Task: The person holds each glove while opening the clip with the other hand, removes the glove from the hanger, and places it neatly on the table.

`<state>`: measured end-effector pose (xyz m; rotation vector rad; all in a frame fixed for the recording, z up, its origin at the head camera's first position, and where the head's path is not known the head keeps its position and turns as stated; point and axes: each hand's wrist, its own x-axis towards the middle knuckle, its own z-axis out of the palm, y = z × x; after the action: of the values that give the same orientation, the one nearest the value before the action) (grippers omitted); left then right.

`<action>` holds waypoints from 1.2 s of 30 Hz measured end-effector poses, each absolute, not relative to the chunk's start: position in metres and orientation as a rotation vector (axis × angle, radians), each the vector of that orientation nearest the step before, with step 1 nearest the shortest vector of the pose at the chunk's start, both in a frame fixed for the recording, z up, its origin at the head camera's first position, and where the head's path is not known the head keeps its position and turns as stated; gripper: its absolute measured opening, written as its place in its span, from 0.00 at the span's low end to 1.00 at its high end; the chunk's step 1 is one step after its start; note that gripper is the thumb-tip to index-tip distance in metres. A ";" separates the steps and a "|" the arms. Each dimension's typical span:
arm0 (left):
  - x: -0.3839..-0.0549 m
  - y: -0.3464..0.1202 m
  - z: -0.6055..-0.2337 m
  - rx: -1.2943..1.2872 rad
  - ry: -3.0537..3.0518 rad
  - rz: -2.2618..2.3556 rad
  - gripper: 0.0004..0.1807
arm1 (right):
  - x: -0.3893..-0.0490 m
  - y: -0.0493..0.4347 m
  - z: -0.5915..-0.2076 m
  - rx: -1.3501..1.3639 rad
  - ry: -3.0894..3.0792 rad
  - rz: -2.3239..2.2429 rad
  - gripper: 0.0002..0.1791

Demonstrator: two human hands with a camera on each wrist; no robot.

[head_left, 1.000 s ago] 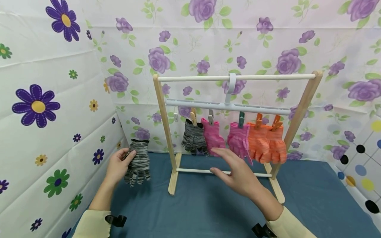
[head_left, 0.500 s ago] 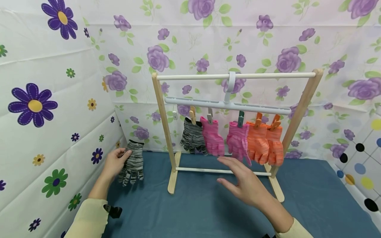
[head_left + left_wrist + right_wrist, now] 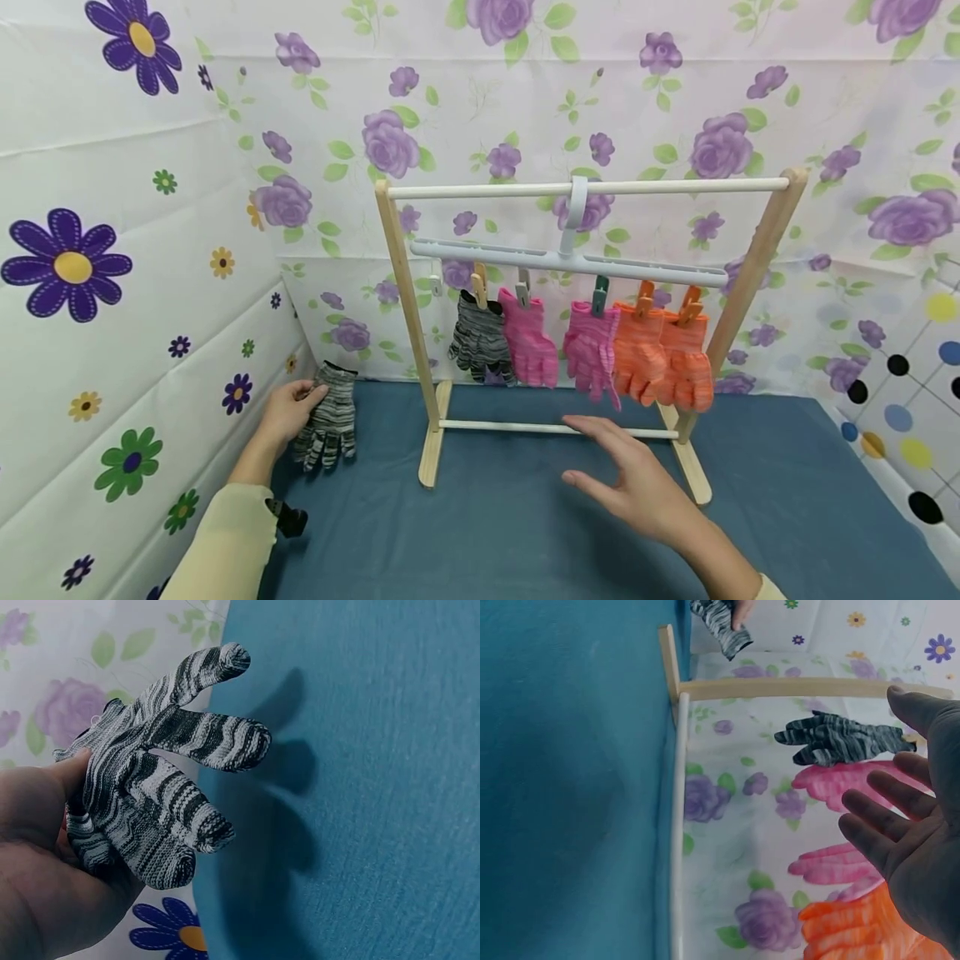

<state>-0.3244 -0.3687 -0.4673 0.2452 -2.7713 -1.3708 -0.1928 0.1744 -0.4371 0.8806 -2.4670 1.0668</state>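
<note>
My left hand (image 3: 287, 413) pinches a black-and-grey knit glove (image 3: 142, 780) near its cuff, the glove's fingers pointing down, left of the rack. My right hand (image 3: 633, 483) holds nothing; its fingers are spread in front of the rack's lower bar. From a light grey hanger (image 3: 570, 262) hang a second black-and-grey glove (image 3: 482, 337) on a yellow clothespin (image 3: 480, 285), a pink glove (image 3: 529, 340) on a grey clothespin (image 3: 522, 289), another pink glove (image 3: 592, 348) on a green clothespin (image 3: 600, 296), and two orange gloves (image 3: 639, 354) on orange clothespins (image 3: 690, 305).
The wooden rack (image 3: 411, 308) stands on a blue cloth (image 3: 495, 525), its feet reaching forward. At the hanger's left end a white clothespin (image 3: 437, 278) hangs with no glove. Flower-print sheets (image 3: 187, 325) form walls behind and to the left.
My left hand has shifted slightly left with the black-and-grey glove. My right hand has moved down and right, away from the hanging gloves.
</note>
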 end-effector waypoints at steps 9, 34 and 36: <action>-0.337 -0.377 -0.483 0.235 -2.860 -1.339 0.36 | -0.184 0.184 -0.449 0.811 -2.500 1.073 0.38; -0.352 -0.362 -0.510 0.243 -2.902 -0.857 0.24 | -0.176 0.188 -0.461 0.797 -2.547 1.119 0.38; -0.352 -0.360 -0.510 0.284 -2.908 -0.798 0.23 | -0.176 0.188 -0.461 0.789 -2.549 1.110 0.38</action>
<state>-0.3525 -0.3596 -0.5097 0.2840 -2.9082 -0.7985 -0.1764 0.1883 -0.4612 0.7892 -2.5486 1.1098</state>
